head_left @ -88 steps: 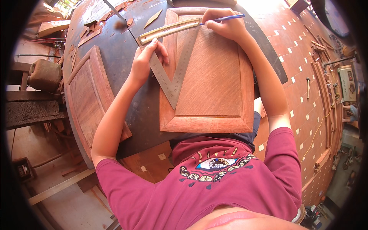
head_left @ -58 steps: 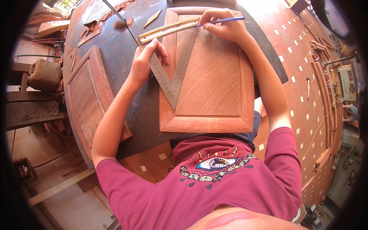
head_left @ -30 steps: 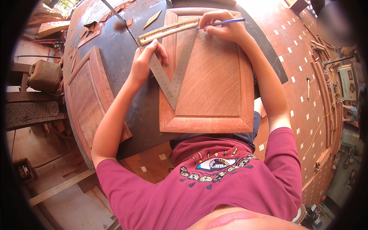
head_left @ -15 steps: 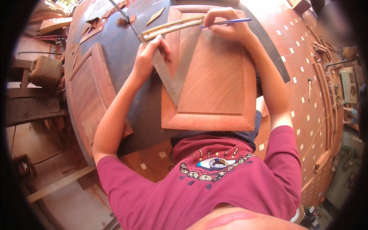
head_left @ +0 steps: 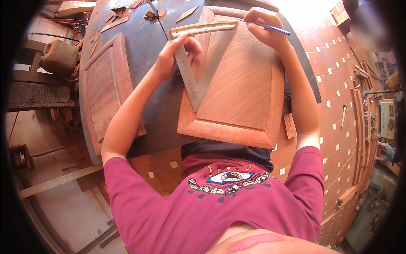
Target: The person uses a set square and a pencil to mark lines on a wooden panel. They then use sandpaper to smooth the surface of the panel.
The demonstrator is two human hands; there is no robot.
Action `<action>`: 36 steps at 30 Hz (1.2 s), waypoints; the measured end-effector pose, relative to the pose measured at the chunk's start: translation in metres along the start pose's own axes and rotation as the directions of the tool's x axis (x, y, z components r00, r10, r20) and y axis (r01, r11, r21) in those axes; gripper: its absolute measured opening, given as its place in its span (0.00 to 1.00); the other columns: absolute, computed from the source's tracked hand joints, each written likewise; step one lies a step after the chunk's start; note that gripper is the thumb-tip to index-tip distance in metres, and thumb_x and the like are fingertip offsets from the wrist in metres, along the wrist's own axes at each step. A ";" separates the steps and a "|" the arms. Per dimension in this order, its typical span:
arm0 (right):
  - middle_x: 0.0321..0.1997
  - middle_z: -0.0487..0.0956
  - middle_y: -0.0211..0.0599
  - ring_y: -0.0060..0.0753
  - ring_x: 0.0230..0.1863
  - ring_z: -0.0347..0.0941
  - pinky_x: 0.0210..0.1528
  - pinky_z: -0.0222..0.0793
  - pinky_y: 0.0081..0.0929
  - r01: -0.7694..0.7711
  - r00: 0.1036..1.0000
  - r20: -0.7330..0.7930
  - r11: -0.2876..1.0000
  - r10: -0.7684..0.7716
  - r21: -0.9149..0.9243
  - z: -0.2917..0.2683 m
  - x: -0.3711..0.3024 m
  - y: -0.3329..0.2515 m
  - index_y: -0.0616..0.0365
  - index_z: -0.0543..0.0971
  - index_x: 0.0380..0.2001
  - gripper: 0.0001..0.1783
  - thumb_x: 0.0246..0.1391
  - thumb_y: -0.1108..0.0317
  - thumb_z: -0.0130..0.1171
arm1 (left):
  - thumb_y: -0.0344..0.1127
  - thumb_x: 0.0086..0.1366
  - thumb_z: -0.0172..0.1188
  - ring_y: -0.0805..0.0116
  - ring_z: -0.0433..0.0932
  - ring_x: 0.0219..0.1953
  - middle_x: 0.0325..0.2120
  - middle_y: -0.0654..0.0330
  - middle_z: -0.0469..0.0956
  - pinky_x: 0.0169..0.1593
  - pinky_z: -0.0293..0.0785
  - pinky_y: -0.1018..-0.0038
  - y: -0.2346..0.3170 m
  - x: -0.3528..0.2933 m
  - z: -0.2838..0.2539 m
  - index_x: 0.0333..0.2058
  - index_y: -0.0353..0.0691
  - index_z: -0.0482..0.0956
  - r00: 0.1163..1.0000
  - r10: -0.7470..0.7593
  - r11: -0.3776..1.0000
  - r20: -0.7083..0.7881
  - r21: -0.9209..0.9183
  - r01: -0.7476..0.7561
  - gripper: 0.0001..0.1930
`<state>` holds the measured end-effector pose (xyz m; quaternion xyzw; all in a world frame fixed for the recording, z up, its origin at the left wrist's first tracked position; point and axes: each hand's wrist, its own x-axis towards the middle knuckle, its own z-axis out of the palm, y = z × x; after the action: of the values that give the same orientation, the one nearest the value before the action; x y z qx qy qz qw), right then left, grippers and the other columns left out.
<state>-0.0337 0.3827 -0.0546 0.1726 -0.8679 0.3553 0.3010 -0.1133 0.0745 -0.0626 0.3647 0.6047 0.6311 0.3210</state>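
Now the metal try square (head_left: 198,63) is being pinned flat on the wooden door panel (head_left: 237,97) by the left hand's (head_left: 173,55) spread fingers, while a blue pencil (head_left: 270,28), pinched by the right hand (head_left: 264,27), is being held at the far end of its brass stock.

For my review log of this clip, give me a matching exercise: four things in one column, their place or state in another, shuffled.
1. metal square
2. blue pencil
3. second wooden panel
4. left hand

a. lies off to the left on the dark bench
b. held in the right hand
c. presses on the square
d. lies across the wooden panel in the middle

Pairs: 1-d, 2-b, 3-a, 4-c
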 end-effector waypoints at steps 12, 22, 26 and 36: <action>0.23 0.78 0.37 0.36 0.25 0.77 0.29 0.72 0.35 -0.121 0.949 -0.309 0.977 0.062 -0.178 -0.011 0.003 -0.003 0.54 0.81 0.29 0.03 0.50 0.72 0.60 | 0.54 0.70 0.51 0.63 0.69 0.57 0.53 0.53 0.73 0.62 0.61 0.64 0.017 -0.014 0.024 0.57 0.36 0.76 0.992 0.123 0.871 0.033 0.475 -0.124 0.28; 0.27 0.80 0.24 0.18 0.27 0.73 0.35 0.71 0.19 -0.511 0.810 -0.313 0.859 0.496 0.038 -0.022 -0.008 0.008 0.46 0.83 0.43 0.11 0.57 0.62 0.59 | 0.62 0.64 0.52 0.46 0.49 0.74 0.70 0.39 0.53 0.72 0.42 0.53 0.007 -0.002 0.016 0.63 0.33 0.69 0.880 0.472 0.737 0.046 0.527 -0.423 0.40; 0.30 0.82 0.25 0.22 0.29 0.75 0.38 0.72 0.21 -0.506 0.841 -0.279 0.857 0.464 -0.100 -0.016 -0.010 0.006 0.45 0.82 0.42 0.11 0.57 0.62 0.58 | 0.63 0.63 0.51 0.46 0.54 0.72 0.68 0.40 0.58 0.72 0.45 0.53 0.006 -0.006 0.018 0.62 0.35 0.71 0.861 0.509 0.697 -0.015 0.593 -0.402 0.40; 0.33 0.85 0.36 0.26 0.34 0.83 0.36 0.77 0.22 -0.065 0.953 -0.304 0.964 -0.017 -0.258 0.012 0.018 -0.012 0.59 0.83 0.35 0.05 0.55 0.75 0.59 | 0.68 0.62 0.48 0.43 0.44 0.75 0.73 0.41 0.43 0.73 0.40 0.48 0.007 -0.002 0.018 0.70 0.40 0.60 0.854 0.499 0.691 0.150 0.525 -0.496 0.46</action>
<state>-0.0459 0.3645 -0.0442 0.0636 -0.8531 0.2623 0.4466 -0.0969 0.0819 -0.0552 0.5890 0.6378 0.4959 0.0191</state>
